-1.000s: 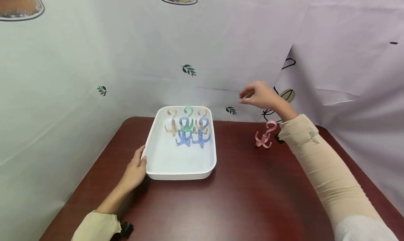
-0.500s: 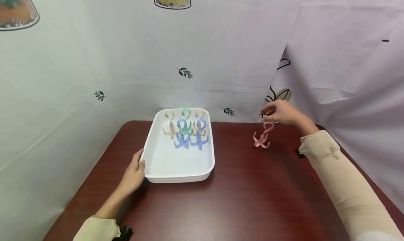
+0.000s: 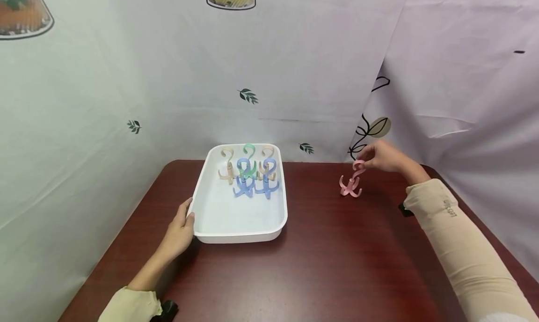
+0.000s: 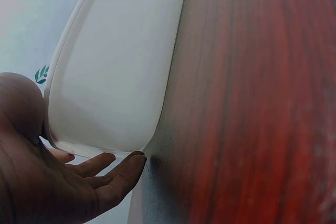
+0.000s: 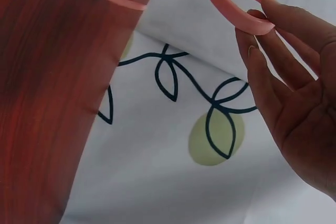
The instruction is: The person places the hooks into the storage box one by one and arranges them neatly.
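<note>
In the head view my right hand [image 3: 381,156] pinches the curved top of a pink four-claw hanging hook [image 3: 350,187] at the table's back right. The right wrist view shows thumb and fingertips on the end of the pink hook [image 5: 231,17]. My left hand [image 3: 180,228] holds the left side of a white tray [image 3: 240,237], thumb at the rim. Seen from the left wrist, its fingers [image 4: 123,182] lie against the tray's end wall [image 4: 113,77]. Inside the tray stand two blue hooks [image 3: 266,187], a green hook [image 3: 249,149] and two beige hooks [image 3: 229,172].
A dark red wooden table [image 3: 320,266] carries everything. White cloth [image 3: 189,55] with printed leaves hangs behind it and along both sides. The table's back edge runs close behind the tray and the pink hook.
My right hand has moved right and down from above the table's back edge to the pink hook and now pinches its top. The left hand stays on the tray.
</note>
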Action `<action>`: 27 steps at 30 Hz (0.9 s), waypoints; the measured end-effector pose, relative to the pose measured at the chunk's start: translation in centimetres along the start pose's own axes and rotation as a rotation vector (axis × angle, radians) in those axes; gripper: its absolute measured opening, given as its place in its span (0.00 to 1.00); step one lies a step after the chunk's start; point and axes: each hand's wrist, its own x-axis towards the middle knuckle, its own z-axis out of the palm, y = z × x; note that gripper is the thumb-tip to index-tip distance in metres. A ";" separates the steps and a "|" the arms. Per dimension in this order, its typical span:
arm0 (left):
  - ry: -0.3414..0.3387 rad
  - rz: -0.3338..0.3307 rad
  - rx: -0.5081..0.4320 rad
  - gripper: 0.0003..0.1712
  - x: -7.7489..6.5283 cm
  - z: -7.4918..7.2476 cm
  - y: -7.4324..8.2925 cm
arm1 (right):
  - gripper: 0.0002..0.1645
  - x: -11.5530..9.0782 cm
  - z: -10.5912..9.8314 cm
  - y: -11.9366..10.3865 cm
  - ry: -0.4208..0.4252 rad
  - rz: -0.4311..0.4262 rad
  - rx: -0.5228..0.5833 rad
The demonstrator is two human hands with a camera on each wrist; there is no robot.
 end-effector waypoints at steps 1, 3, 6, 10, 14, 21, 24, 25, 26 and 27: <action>-0.002 -0.001 0.001 0.31 0.0 0.0 0.0 | 0.10 0.0 -0.1 -0.2 0.005 0.004 -0.010; 0.000 -0.001 -0.004 0.31 0.0 0.0 0.1 | 0.09 0.1 -0.6 -0.8 0.015 0.008 -0.012; 0.005 -0.001 -0.007 0.30 0.0 0.0 0.1 | 0.09 0.5 -1.3 -2.0 0.061 -0.011 -0.033; 0.004 0.007 -0.010 0.31 0.0 0.0 0.2 | 0.08 1.3 -2.2 -3.9 0.124 -0.040 -0.053; 0.006 0.011 -0.008 0.31 0.1 0.0 0.2 | 0.09 2.5 -2.7 -6.0 0.155 -0.063 -0.043; -0.008 0.000 -0.012 0.31 0.2 0.0 0.2 | 0.09 4.7 -3.3 -10.4 0.177 -0.143 -0.042; -0.010 -0.003 -0.012 0.31 0.2 0.0 0.2 | 0.08 5.6 -3.4 -12.7 0.212 -0.218 -0.046; -0.009 -0.002 -0.010 0.31 0.1 0.0 0.2 | 0.08 6.0 -3.3 -13.5 0.227 -0.243 -0.049; -0.010 0.001 -0.010 0.31 0.1 0.0 0.2 | 0.08 6.3 -3.2 -14.2 0.239 -0.266 -0.047; -0.008 0.003 -0.009 0.31 0.1 -0.1 0.2 | 0.08 6.6 -3.1 -15.0 0.249 -0.287 -0.045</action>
